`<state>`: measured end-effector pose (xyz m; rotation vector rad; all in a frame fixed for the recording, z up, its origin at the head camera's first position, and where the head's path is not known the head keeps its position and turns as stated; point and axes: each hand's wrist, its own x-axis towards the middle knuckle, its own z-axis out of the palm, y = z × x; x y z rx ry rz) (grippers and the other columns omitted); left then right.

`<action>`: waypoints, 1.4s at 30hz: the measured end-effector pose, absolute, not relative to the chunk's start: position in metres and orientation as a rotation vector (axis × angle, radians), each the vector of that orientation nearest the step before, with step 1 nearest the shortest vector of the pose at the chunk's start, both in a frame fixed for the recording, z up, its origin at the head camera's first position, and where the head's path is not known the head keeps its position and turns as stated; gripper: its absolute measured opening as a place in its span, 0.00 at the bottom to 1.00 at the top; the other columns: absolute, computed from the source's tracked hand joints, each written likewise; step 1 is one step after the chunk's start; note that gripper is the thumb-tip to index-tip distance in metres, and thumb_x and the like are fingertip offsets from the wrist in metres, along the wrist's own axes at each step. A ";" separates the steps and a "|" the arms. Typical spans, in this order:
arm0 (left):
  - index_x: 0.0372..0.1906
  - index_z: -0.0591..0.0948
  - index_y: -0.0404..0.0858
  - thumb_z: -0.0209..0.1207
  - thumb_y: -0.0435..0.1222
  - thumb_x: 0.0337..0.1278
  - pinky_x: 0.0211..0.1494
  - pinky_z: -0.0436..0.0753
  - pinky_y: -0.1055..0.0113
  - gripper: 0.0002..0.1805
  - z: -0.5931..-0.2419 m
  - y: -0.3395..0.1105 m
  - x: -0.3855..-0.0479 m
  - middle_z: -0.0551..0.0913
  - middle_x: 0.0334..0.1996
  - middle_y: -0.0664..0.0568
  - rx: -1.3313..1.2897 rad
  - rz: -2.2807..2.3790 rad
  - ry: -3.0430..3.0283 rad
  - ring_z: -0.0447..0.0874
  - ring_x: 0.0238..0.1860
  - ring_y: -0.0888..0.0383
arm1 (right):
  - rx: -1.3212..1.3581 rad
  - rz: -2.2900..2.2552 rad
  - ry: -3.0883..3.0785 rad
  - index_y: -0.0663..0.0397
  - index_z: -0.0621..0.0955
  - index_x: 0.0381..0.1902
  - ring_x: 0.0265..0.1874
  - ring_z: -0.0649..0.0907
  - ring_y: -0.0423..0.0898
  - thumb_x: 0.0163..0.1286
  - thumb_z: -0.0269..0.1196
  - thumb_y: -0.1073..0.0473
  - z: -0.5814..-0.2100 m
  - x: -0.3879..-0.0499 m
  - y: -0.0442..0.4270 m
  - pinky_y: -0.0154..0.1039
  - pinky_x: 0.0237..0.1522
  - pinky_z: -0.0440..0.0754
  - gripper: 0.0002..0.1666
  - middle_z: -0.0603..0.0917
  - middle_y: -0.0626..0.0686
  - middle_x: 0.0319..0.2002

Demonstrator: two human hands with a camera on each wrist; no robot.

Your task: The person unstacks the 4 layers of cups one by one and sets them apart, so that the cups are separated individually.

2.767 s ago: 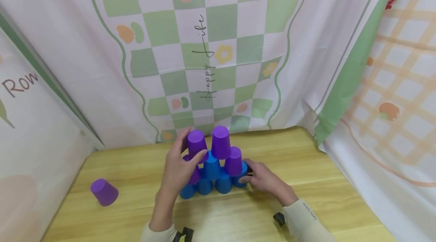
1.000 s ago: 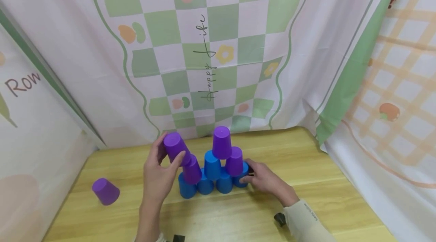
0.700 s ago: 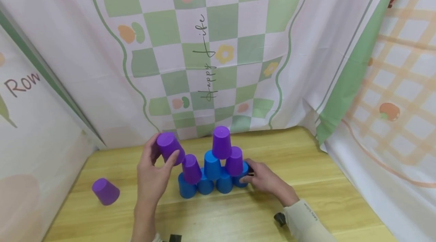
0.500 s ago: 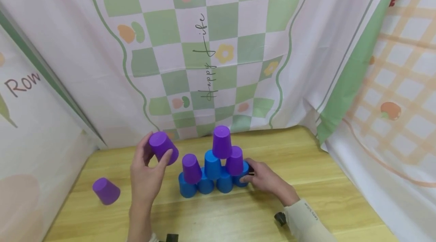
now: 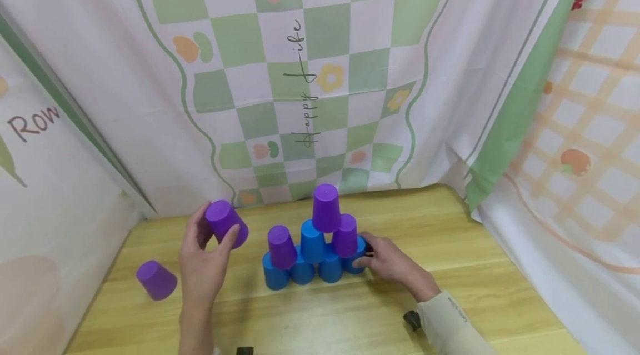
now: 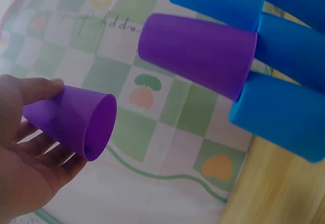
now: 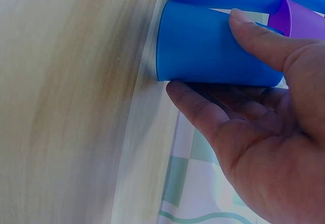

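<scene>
Surroundings: the desk (image 5: 310, 321) in front of you is wood-grained, with a green-and-white checked cloth (image 5: 327, 27) lettered "Happy Life" hanging at its far edge, a pale cloth (image 5: 47, 216) marked "Row" on your left, and an orange-plaid cloth (image 5: 600, 99) on your right. A loose cup (image 5: 156, 280), purple and mouth down, stands on the desk at the left, near your left wrist in the head view and well apart from the stack. The stack stands between your two grips: a base row of blue cups (image 5: 302, 273), four in number; on these a left purple cup (image 5: 281, 246), a middle blue cup (image 5: 313, 242) and a right purple cup (image 5: 345, 236); above the last two, a purple top cup (image 5: 326, 209). All stand mouth down. A black piece (image 5: 412, 320) sits by your right cuff. Your left grip (image 5: 202, 266) holds the purple held cup (image 5: 225, 223), thumb along the side nearer the stack, fingers round the opposite side; the narrow closed end is up and the mouth faces down. The held cup is off the desk, left of the left purple cup and apart from it, nearer the stack than the loose cup is; its exact tilt you cannot tell. Your right grip (image 7: 264, 122) holds the end cup (image 7: 203, 46), the rightmost blue of the base row, thumb on one side and fingers on the other; the right purple cup rests partly on it.
</scene>
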<state>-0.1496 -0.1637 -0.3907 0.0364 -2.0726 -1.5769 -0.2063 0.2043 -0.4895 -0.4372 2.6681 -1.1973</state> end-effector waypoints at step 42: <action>0.74 0.69 0.31 0.69 0.21 0.57 0.77 0.71 0.40 0.39 -0.444 -0.208 -0.154 0.76 0.68 0.32 0.303 -1.631 -2.097 0.76 0.68 0.36 | -0.399 -1.207 2.649 0.55 0.77 0.66 0.60 0.85 0.56 0.73 0.70 0.58 -0.489 -0.206 0.203 0.61 0.66 0.82 0.27 0.86 0.55 0.59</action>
